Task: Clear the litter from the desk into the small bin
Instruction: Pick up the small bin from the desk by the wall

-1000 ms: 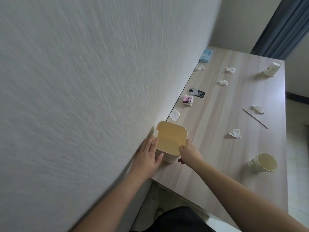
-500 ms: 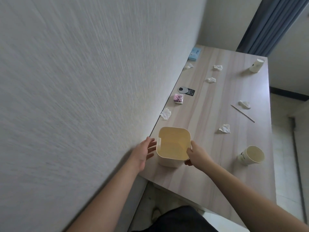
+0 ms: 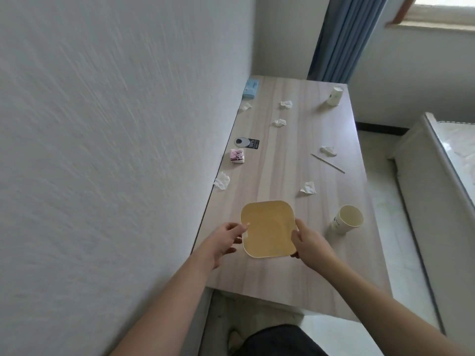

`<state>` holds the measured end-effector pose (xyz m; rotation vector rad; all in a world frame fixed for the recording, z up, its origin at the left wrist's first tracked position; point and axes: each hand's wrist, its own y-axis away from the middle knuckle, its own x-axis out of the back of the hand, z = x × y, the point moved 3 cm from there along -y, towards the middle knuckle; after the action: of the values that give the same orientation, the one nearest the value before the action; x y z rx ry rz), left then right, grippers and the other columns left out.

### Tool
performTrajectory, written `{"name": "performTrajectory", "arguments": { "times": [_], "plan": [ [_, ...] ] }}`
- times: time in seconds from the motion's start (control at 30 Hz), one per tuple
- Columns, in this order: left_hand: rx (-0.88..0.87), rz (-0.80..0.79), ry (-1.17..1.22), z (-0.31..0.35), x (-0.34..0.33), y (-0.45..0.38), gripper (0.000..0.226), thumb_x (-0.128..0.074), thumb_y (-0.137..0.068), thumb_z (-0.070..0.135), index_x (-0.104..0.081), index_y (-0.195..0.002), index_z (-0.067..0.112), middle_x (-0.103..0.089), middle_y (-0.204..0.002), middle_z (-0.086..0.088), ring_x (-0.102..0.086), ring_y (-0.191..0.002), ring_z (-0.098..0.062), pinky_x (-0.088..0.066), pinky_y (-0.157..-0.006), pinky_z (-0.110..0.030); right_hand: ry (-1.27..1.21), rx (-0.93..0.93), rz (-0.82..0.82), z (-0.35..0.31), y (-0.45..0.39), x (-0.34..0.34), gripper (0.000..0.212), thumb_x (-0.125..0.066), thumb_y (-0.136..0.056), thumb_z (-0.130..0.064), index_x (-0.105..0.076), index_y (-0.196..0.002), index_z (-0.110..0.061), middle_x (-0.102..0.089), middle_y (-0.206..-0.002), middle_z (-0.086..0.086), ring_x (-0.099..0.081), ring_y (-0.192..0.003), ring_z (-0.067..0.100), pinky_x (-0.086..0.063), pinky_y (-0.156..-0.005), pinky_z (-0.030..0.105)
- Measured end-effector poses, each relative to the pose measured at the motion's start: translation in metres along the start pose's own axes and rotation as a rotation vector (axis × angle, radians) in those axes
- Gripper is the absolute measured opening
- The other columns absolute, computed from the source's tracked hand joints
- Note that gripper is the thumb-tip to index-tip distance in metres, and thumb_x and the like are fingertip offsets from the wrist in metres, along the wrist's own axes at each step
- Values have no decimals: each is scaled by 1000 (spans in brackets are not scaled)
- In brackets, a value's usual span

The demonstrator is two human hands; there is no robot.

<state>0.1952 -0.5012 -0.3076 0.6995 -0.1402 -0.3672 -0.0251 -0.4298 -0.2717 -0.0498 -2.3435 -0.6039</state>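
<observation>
The small cream bin (image 3: 267,228) stands open-topped on the wooden desk (image 3: 288,276) near its front edge. My right hand (image 3: 309,244) grips the bin's right wall, fingers curled round the rim. My left hand (image 3: 221,242) touches the bin's left side with loosely bent fingers. Several crumpled tissues lie on the desk, among them one by the wall (image 3: 222,180) and one right of centre (image 3: 308,188). A thin wooden stick (image 3: 327,163) lies farther back. A paper cup (image 3: 347,219) lies on its side right of the bin.
A second paper cup (image 3: 335,96) stands at the far right corner. Along the wall sit a pink tissue pack (image 3: 237,156), a black card (image 3: 247,142) and a blue box (image 3: 251,89). A white bed frame (image 3: 437,150) stands to the right, across a strip of floor.
The bin has moved away from the wall toward the desk's middle. My left hand, off the bin half a second ago, now touches its left side. My right hand keeps its hold.
</observation>
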Motion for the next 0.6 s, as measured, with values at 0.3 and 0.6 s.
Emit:
{"name": "performTrajectory", "arguments": {
  "times": [0.3, 0.6],
  "plan": [
    [-75, -188, -97, 11, -70, -11, 43, -67, -86, 40, -60, -111, 6, -49, -83, -7, -40, -64, -14, -32, -56, -25, -195, -131, 164, 41, 51, 29, 36, -36, -101, -22, -44, -136, -28, -65, -84, 8, -64, -71, 19, -55, -60, 26],
    [-132, -294, -85, 17, -138, 10, 45, -73, -70, 45, -63, -95, 9, -48, -59, 8, -35, -52, -10, -30, -50, -23, -245, -191, 305, 90, 110, 63, 29, -41, -97, -38, -48, -124, -44, -69, -89, -15, -66, -62, 1, -54, -65, 29]
  ]
}}
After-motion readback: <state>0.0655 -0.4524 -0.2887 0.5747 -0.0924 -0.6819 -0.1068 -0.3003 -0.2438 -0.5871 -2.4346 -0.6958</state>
